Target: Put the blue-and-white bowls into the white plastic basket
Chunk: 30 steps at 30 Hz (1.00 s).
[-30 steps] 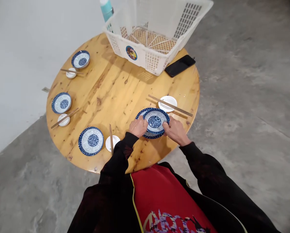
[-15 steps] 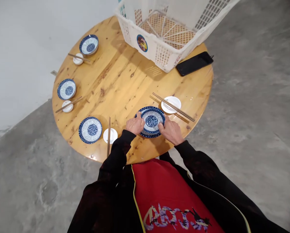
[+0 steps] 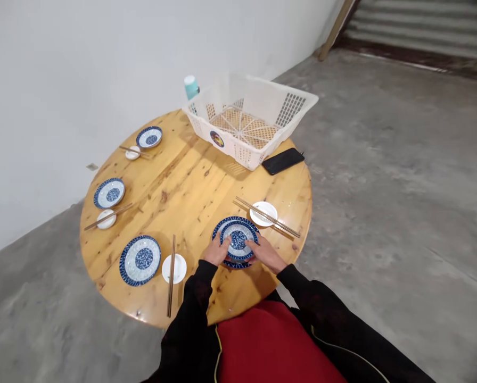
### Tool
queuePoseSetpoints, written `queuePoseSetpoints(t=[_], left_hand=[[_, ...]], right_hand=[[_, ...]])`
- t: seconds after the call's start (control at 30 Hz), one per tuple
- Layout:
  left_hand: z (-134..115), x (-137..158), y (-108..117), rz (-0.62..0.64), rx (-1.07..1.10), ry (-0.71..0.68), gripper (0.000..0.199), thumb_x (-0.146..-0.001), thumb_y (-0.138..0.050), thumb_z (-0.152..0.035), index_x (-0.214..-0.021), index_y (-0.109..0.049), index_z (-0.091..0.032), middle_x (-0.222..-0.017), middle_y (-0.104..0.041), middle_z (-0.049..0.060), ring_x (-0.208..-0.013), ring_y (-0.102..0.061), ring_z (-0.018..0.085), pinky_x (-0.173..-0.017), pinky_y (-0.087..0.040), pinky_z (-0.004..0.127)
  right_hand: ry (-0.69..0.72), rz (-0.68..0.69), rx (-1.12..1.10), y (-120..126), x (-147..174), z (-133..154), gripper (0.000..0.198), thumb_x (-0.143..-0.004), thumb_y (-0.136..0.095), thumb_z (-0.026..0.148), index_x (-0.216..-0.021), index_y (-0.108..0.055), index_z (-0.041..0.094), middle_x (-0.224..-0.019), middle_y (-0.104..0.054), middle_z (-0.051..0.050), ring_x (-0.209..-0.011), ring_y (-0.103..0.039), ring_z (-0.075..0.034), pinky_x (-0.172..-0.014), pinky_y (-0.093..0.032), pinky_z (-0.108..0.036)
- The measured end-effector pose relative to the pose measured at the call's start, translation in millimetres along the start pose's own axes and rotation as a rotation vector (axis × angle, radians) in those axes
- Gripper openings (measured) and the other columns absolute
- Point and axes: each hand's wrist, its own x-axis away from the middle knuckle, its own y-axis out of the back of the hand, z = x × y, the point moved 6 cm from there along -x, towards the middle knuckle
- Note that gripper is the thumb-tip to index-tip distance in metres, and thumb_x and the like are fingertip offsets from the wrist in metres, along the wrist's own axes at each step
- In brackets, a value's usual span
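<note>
My left hand (image 3: 216,250) and my right hand (image 3: 267,252) grip opposite sides of a blue-and-white patterned bowl (image 3: 238,238), thumbs over its rim. Beneath it lies a larger plate (image 3: 235,219) with a dark blue patterned edge, partly covered. Whether the bowl touches the plate, I cannot tell. Just beyond my right hand is a small white saucer (image 3: 258,217) with a pair of chopsticks (image 3: 287,229) laid across it. To the left of my left hand, another white saucer (image 3: 179,270) carries chopsticks (image 3: 170,290), beside a blue-and-white dish (image 3: 144,259).
The round wooden table (image 3: 190,186) bears a white plastic basket (image 3: 242,154) at the back, with a black phone (image 3: 283,160) beside it. A light-blue bottle (image 3: 191,88) stands behind. Along the left edge are two more blue-and-white dishes (image 3: 109,193) with saucers (image 3: 106,219) and chopsticks.
The view has tilted up, bringing in more wall and floor. My hands have shifted the bowl slightly toward me over the plate, so more of the plate's far rim shows.
</note>
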Motion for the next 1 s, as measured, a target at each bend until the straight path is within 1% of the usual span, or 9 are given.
queuePoseSetpoints(t=[0.1,0.2,0.27,0.37,0.47,0.6,0.77,0.87,1.0], left_hand=[[-2,1,1,0.026,0.045,0.005,0.051,-0.099,-0.044,-0.039,-0.141,-0.047,-0.011,-0.133,-0.063,0.017,-0.121,-0.063,0.026,-0.102,-0.05,0.036],[-13,12,6,0.018,0.011,-0.036,0.054,-0.098,-0.044,-0.04,-0.143,-0.046,-0.01,-0.14,-0.058,0.017,-0.132,-0.055,0.027,-0.113,-0.04,0.037],[-23,25,8,0.018,-0.008,-0.073,0.055,-0.098,-0.042,-0.042,-0.145,-0.046,-0.013,-0.14,-0.059,0.015,-0.132,-0.054,0.027,-0.114,-0.039,0.037],[-43,46,5,-0.008,-0.015,-0.147,0.057,-0.097,-0.041,-0.043,-0.146,-0.045,-0.013,-0.144,-0.056,0.015,-0.136,-0.051,0.028,-0.115,-0.038,0.038],[-62,62,-11,-0.012,-0.006,-0.175,0.062,-0.096,-0.042,-0.044,-0.148,-0.042,-0.011,-0.137,-0.061,0.018,-0.132,-0.054,0.031,-0.113,-0.04,0.042],[-93,73,-59,0.035,-0.025,-0.124,0.064,-0.095,-0.043,-0.047,-0.15,-0.04,-0.015,-0.115,-0.072,0.015,-0.114,-0.065,0.033,-0.103,-0.047,0.048],[-156,85,-144,0.041,-0.017,-0.194,0.054,-0.093,-0.046,-0.041,-0.142,-0.05,-0.018,-0.126,-0.067,0.013,-0.122,-0.061,0.03,-0.108,-0.046,0.044],[-189,90,-198,0.067,0.001,-0.169,0.052,-0.094,-0.046,-0.039,-0.141,-0.05,-0.019,-0.126,-0.067,0.012,-0.12,-0.062,0.029,-0.108,-0.046,0.043],[-228,96,-249,0.103,0.035,-0.173,0.051,-0.095,-0.045,-0.039,-0.141,-0.046,-0.019,-0.121,-0.069,0.009,-0.113,-0.065,0.028,-0.104,-0.048,0.043]], right_hand=[[-0.021,0.003,-0.143,-4,4,-1,0.031,-0.084,-0.051,0.028,-0.112,-0.059,0.017,-0.089,-0.072,-0.008,-0.065,-0.07,-0.023,-0.054,-0.058,-0.035],[0.04,-0.021,-0.115,1,13,2,0.032,-0.081,-0.05,0.031,-0.109,-0.06,0.018,-0.092,-0.072,-0.009,-0.072,-0.07,-0.026,-0.053,-0.058,-0.036],[0.124,-0.062,-0.057,9,23,6,0.032,-0.081,-0.05,0.034,-0.107,-0.061,0.019,-0.092,-0.073,-0.008,-0.078,-0.07,-0.026,-0.062,-0.059,-0.039],[0.254,-0.127,0.022,27,39,10,0.03,-0.082,-0.049,0.041,-0.101,-0.062,0.02,-0.09,-0.073,-0.007,-0.088,-0.069,-0.027,-0.084,-0.057,-0.043],[0.295,-0.138,0.036,51,55,6,0.033,-0.082,-0.048,0.045,-0.099,-0.062,0.021,-0.093,-0.074,-0.008,-0.092,-0.069,-0.029,-0.088,-0.055,-0.043],[0.256,-0.135,0.047,105,74,-14,0.035,-0.082,-0.047,0.046,-0.1,-0.063,0.022,-0.094,-0.074,-0.009,-0.089,-0.07,-0.03,-0.084,-0.055,-0.042],[0.165,-0.169,0.126,202,102,-50,0.044,-0.079,-0.045,0.047,-0.108,-0.063,0.019,-0.089,-0.073,-0.009,-0.085,-0.069,-0.03,-0.079,-0.054,-0.039],[0.135,-0.178,0.17,261,117,-69,0.047,-0.078,-0.044,0.048,-0.11,-0.062,0.019,-0.088,-0.073,-0.009,-0.082,-0.069,-0.03,-0.078,-0.054,-0.039],[0.136,-0.217,0.21,324,128,-85,0.045,-0.078,-0.044,0.046,-0.11,-0.061,0.019,-0.093,-0.073,-0.011,-0.085,-0.069,-0.031,-0.081,-0.054,-0.043]])
